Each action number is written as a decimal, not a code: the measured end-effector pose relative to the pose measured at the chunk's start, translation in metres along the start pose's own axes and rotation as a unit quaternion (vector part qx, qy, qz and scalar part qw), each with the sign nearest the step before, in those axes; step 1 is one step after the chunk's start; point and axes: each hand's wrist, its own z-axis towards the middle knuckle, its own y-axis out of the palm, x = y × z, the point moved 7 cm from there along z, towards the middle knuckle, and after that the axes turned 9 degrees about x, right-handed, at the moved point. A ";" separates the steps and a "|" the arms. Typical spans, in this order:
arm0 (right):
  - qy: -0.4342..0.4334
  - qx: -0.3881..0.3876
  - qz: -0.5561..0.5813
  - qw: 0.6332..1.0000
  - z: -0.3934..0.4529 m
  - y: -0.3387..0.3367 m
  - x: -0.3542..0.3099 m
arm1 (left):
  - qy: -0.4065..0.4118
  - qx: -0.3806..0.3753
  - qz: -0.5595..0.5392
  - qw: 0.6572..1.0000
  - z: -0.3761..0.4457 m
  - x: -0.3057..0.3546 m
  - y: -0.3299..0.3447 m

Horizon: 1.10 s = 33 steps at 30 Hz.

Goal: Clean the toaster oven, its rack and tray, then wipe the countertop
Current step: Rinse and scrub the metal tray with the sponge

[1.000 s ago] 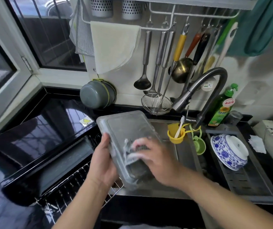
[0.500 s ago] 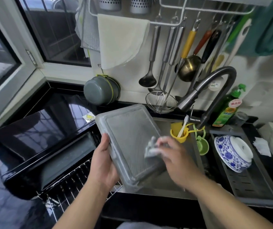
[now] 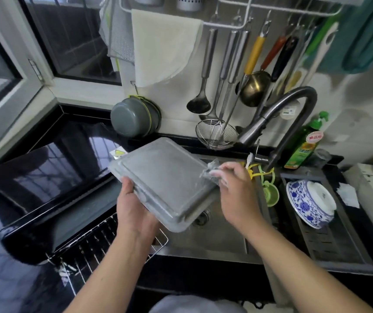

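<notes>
A grey oven tray [image 3: 165, 177] is tilted over the steel sink [image 3: 214, 240]. My left hand [image 3: 133, 211] grips its near left edge from below. My right hand [image 3: 233, 190] holds a soapy scrubbing pad [image 3: 210, 170] at the tray's right edge. The black toaster oven [image 3: 40, 177] stands on the counter to the left. Its wire rack [image 3: 95, 245] lies in front of it, reaching over the sink's left rim.
A curved faucet [image 3: 282, 118] arches over the sink, with a green soap bottle [image 3: 303, 143] behind it. A blue-and-white bowl [image 3: 309, 204] rests on the drain tray at right. Ladles and a strainer [image 3: 217, 134] hang on the wall. A grey pot [image 3: 133, 118] leans behind the oven.
My right hand has slid the scrubbing pad from the tray's near middle up and right to its right edge. The tray has tipped flatter and the camera has moved closer.
</notes>
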 end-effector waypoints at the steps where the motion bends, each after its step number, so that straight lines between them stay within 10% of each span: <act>1: 0.034 0.025 -0.005 0.999 0.006 -0.004 0.005 | 0.001 0.011 -0.007 1.000 0.003 -0.001 -0.002; 8: -0.127 -0.031 -0.005 0.991 -0.056 0.000 -0.045 | 0.008 0.034 -0.025 0.999 0.013 0.000 -0.005; 12: 0.019 0.022 -0.112 0.993 -0.013 -0.013 0.014 | 0.022 0.015 -0.010 1.000 0.007 -0.005 0.005; 18: -0.101 -0.043 -0.046 0.993 -0.051 -0.005 -0.029 | 0.024 0.033 0.002 0.999 0.017 -0.015 0.008; 22: 0.050 0.026 -0.109 0.992 -0.002 -0.021 0.043 | 0.012 0.026 -0.012 1.000 0.014 -0.019 0.010; 29: -0.095 -0.022 0.018 0.995 -0.053 -0.003 -0.033 | -0.006 0.051 -0.010 0.999 0.028 -0.026 0.007; 33: 0.090 0.045 -0.057 0.993 0.003 -0.017 0.055 | 0.000 0.024 0.042 0.999 0.025 -0.026 0.004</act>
